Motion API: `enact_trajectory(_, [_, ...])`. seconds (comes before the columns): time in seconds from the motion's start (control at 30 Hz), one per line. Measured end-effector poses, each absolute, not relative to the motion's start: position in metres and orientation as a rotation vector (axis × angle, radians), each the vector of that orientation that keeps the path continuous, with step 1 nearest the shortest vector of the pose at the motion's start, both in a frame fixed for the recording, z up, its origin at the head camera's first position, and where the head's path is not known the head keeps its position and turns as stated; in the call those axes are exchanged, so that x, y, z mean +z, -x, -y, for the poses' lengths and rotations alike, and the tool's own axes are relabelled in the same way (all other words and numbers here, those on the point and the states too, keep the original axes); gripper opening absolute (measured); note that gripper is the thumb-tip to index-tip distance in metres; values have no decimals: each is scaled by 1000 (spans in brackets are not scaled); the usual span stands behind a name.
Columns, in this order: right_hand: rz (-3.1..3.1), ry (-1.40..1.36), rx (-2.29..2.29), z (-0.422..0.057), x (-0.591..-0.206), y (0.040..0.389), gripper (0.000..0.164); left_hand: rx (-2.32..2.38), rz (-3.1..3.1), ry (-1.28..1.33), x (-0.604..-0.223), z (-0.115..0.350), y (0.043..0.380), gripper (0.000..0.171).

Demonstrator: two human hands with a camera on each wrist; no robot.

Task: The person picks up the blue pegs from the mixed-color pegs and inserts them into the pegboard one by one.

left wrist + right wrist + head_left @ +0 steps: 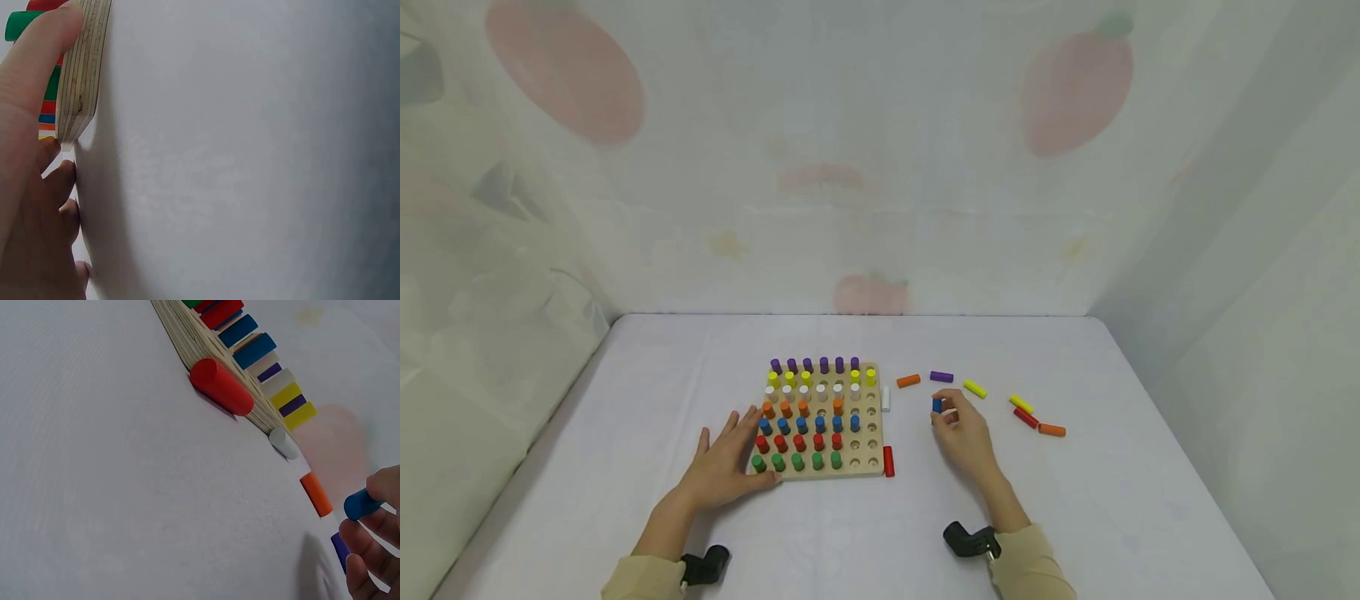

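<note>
A wooden pegboard (867,467) lies on the table with rows of purple, yellow, white, orange, blue, red and green pegs standing in its holes. At its near left corner rests my left hand (724,468), thumb against the front edge and fingers spread along the left side. My right hand (962,433) is above the table, right of the board, and pinches a blue peg (357,505) between thumb and fingers. Beside the board's right edge lie a red peg (889,461) and a white peg (885,399). Several holes on the board's right side hold no peg.
Beyond my right hand lie an orange peg (908,381), a purple peg (942,377) and a yellow peg (975,388). Farther right, another yellow peg (1021,403), a red peg (1025,417) and an orange peg (1052,430) lie close together. A patterned curtain (880,242) stands behind the table.
</note>
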State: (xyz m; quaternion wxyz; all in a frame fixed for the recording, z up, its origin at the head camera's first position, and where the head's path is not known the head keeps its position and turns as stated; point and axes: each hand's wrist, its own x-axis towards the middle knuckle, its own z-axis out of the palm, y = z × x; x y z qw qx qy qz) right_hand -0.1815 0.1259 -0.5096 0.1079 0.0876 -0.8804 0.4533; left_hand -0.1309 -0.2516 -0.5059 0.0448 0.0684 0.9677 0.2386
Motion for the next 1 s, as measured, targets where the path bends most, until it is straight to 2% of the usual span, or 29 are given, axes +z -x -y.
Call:
enact_trajectory(0.4, [2692, -312, 1299, -103, -509, 181, 33, 746, -2960, -221, -507, 252, 131, 107])
enact_trajectory(1.0, [2702, -481, 1404, -73, -505, 179, 24, 744, -2956, -227, -505, 252, 130, 106])
